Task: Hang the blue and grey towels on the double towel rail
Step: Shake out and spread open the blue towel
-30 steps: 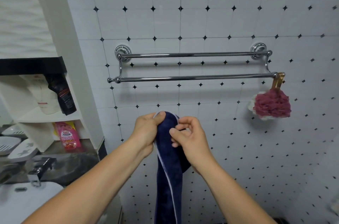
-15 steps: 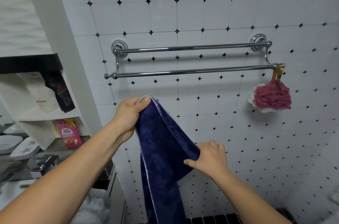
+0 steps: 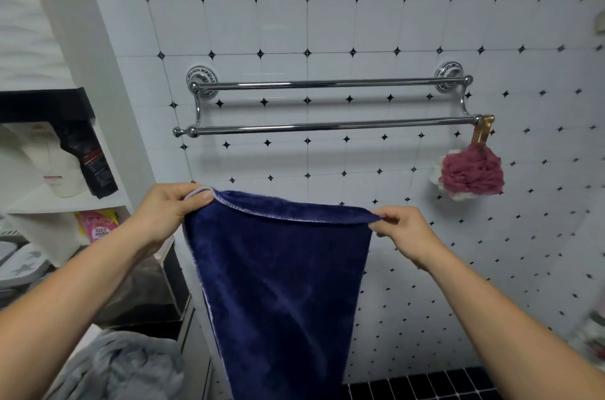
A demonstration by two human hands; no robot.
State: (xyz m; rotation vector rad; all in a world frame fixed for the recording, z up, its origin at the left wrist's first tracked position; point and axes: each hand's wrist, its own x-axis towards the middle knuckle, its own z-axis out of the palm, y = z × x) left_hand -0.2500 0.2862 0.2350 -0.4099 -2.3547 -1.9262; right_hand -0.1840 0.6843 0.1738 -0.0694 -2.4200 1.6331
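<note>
- Head view, counted: two hands, two towels, one double towel rail (image 3: 327,128) with two chrome bars, one bath pouf (image 3: 471,172).
- Gripping the top left corner of the blue towel (image 3: 281,285) with the left hand (image 3: 167,213), thumb laid over the pale hem.
- Pinching the top right corner with the right hand (image 3: 402,232), fingers curled round the edge.
- Hands wide apart, stretching the top hem almost level between them, the cloth hanging straight down past the bottom edge of the view.
- Held below the rail and apart from it, in front of the tiled wall (image 3: 327,23).
- One grey towel (image 3: 124,367) lying crumpled at lower left, under the left forearm, well apart from the rail.
- Red and white pouf hanging by a golden loop from the right end of the lower bar.
- On the white shelf (image 3: 65,203) at left: one white bottle (image 3: 62,170), one dark pouch (image 3: 90,160) leaning just beside it, one pink packet (image 3: 98,226) underneath.
- Against half a second ago: right hand up from a lower fold to the top hem, roughly level with the left; towel spread to full width instead of drooping from the left hand.
- Against a second ago: hands no longer together on one bunched end.
- Rail and pouf in the same places as before.
</note>
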